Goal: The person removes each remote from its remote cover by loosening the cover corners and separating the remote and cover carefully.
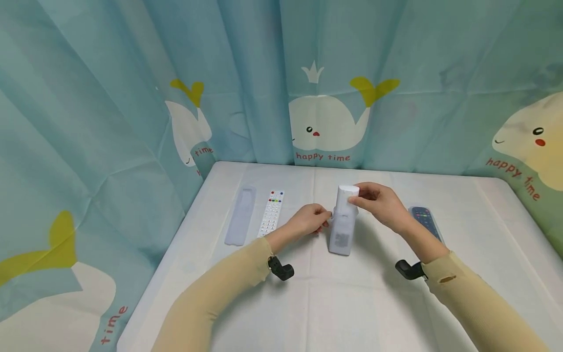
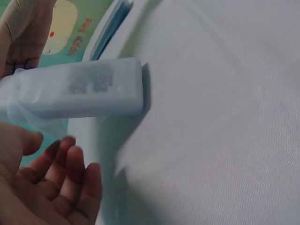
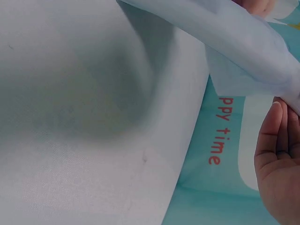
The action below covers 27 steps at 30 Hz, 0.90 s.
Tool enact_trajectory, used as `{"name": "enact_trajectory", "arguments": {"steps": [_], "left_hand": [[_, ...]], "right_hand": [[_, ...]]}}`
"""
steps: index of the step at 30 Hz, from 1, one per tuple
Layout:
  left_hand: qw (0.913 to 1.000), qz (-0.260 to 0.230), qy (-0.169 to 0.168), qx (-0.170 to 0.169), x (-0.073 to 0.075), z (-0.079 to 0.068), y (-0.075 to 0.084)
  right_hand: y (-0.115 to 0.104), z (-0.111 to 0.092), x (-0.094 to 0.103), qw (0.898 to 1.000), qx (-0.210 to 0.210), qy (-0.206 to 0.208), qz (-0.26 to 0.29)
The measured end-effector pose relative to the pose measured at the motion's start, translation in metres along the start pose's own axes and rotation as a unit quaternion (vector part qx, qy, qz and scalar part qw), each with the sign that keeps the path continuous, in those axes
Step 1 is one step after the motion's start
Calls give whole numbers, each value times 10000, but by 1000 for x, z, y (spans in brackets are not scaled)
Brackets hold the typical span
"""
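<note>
A white remote control (image 1: 347, 194), held nearly upright over the table, has its lower part inside a translucent protective cover (image 1: 340, 232). A dark label shows through the cover. My right hand (image 1: 379, 203) grips the remote's bare upper end between thumb and fingers. On the other side, my left hand (image 1: 310, 218) pinches the flared edge of the cover's mouth with thumb and fingertips. The left wrist view has this loose flap (image 2: 44, 125) spreading out beside the left thumb. From the right wrist, the covered remote (image 3: 225, 33) crosses the upper right corner.
Left of the hands lie an empty translucent cover (image 1: 241, 215) and a white remote with buttons (image 1: 271, 212). A dark remote in a clear cover (image 1: 425, 222) lies behind the right forearm. Whale-print curtains (image 1: 246, 98) enclose the white table (image 1: 281, 313).
</note>
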<state>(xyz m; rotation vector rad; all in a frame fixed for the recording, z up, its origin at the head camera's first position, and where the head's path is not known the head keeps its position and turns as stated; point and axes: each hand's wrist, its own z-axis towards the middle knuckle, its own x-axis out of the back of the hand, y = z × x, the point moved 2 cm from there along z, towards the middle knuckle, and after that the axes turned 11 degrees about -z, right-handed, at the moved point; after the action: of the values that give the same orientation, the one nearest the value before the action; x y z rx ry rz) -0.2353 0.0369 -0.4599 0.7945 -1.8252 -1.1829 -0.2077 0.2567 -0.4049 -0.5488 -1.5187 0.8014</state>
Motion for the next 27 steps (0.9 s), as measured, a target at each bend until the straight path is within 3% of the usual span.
{"name": "enact_trajectory", "arguments": {"steps": [3, 7, 13, 19, 27], "left_hand": [[9970, 505, 374, -453, 7, -3, 3], [9866, 912, 872, -1035, 13, -8, 9], [9710, 1081, 947, -1912, 10, -15, 17], [9432, 1674, 920, -2716, -5, -16, 23], [8988, 2546, 1015, -3420, -22, -12, 33]], "right_hand": [[2, 4, 0, 9999, -50, 81, -58], [7, 10, 0, 9994, -147, 252, -174], [8, 15, 0, 9979, -541, 332, -95], [6, 17, -2, 9964, -724, 431, -128], [3, 17, -7, 9941, -864, 632, -147]]}}
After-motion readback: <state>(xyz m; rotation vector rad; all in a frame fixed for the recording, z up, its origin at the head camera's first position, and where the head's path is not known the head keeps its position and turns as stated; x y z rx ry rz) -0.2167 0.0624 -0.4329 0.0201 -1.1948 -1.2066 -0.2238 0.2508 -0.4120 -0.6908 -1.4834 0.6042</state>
